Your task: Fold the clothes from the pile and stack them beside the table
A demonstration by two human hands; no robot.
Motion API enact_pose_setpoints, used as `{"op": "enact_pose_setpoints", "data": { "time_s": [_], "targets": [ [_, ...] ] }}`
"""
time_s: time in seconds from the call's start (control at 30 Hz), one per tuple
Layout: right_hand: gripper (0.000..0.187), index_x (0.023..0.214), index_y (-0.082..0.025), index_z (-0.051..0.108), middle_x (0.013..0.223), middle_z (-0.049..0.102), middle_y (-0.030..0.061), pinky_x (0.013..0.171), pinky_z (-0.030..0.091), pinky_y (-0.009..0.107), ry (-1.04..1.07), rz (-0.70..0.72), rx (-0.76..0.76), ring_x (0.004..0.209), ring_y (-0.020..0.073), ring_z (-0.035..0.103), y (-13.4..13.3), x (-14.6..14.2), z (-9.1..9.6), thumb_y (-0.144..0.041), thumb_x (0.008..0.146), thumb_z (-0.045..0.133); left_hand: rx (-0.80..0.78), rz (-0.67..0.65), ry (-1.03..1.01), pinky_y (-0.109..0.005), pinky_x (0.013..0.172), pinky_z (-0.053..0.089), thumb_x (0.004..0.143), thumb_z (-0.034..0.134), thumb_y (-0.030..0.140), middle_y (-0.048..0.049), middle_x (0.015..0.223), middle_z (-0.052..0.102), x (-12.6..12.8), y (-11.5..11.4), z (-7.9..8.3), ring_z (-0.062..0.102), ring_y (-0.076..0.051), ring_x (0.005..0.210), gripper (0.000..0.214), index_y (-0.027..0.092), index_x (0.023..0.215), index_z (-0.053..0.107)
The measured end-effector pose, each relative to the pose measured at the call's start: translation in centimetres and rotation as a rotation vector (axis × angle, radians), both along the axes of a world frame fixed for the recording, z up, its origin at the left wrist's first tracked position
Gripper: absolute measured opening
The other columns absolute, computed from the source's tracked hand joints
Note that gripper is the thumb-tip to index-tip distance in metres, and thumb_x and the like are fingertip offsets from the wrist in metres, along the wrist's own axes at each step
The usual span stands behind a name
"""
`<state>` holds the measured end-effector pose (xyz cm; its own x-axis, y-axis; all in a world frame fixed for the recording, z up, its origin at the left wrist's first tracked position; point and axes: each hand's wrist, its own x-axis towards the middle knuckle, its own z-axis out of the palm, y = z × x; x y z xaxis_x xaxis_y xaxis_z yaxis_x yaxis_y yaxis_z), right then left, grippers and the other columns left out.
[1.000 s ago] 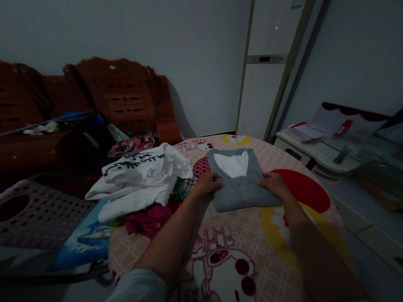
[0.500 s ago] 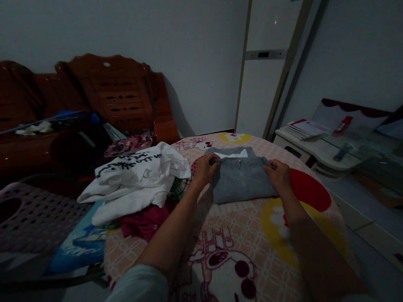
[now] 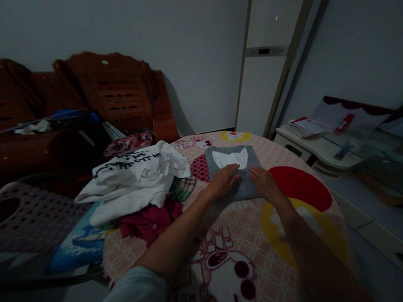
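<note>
Hands [image 3: 225, 181] now inward on folded grey-and-white top [image 3: 232, 157]

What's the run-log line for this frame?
left hand: flat on grey top | right hand: flat on grey top | white shirt pile: beside it, left

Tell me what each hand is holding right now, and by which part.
Nothing is gripped. The left hand and the right hand both lie flat, palms down, on the near half of the folded grey top.
</note>
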<state>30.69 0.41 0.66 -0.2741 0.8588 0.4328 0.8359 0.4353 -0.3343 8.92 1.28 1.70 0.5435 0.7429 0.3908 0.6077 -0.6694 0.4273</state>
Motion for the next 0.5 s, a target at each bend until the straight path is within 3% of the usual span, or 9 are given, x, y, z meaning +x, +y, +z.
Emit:
{"op": "enact_pose_setpoints", "data": {
  "time_s": [0.07,0.17,0.33,0.4,0.5],
  "targets": [
    [0.037,0.123,-0.016,0.065,0.128,0.064,0.0145,0.105,0.043,0.041,-0.041,0.041,-0.039,0.12,0.0243,0.059,0.0,-0.6,-1.0,-0.021,0.094,0.043,-0.057,-0.05,0.145,-0.043,0.115,0.033,0.097,0.043,0.036,-0.0162,0.152,0.04,0.9,-0.9,-0.6,0.039,-0.025,0.141,0.053,0.014,0.146,0.038],
    [0.039,0.128,-0.011,0.061,0.138,0.056,0.0184,0.109,0.039,0.044,-0.127,-0.005,-0.055,0.129,0.0256,0.052,-0.1,-1.2,-2.4,-0.021,0.094,0.044,-0.117,-0.012,0.33,-0.053,0.116,0.024,0.097,0.042,0.04,-0.0172,0.157,0.029,1.6,-1.7,-1.7,0.027,-0.029,0.146,0.061,0.015,0.151,0.029],
    [0.036,0.122,-0.013,0.064,0.133,0.061,0.0165,0.106,0.042,0.041,-0.04,-0.024,-0.001,0.123,0.0245,0.057,-0.1,-0.9,-2.4,-0.023,0.094,0.044,-0.108,0.02,0.375,-0.054,0.117,0.021,0.099,0.035,0.043,-0.0164,0.159,0.024,1.4,-2.0,-2.2,0.022,-0.028,0.148,0.062,0.016,0.153,0.024],
    [0.032,0.114,-0.015,0.069,0.12,0.069,0.0141,0.099,0.047,0.037,0.034,-0.128,0.014,0.112,0.0229,0.064,-0.1,0.1,-1.5,-0.022,0.092,0.047,-0.101,0.019,0.367,-0.054,0.117,0.021,0.099,0.035,0.044,-0.0165,0.159,0.023,1.3,-1.9,-2.2,0.022,-0.028,0.148,0.063,0.016,0.154,0.023],
    [0.023,0.097,-0.019,0.074,0.098,0.075,0.0115,0.08,0.051,0.031,0.06,-0.405,-0.044,0.09,0.0224,0.069,-0.3,2.3,0.2,-0.026,0.087,0.054,-0.094,0.011,0.36,-0.054,0.117,0.02,0.099,0.034,0.044,-0.0167,0.159,0.024,1.2,-1.9,-2.3,0.022,-0.028,0.148,0.063,0.016,0.154,0.022]
  ]
}}
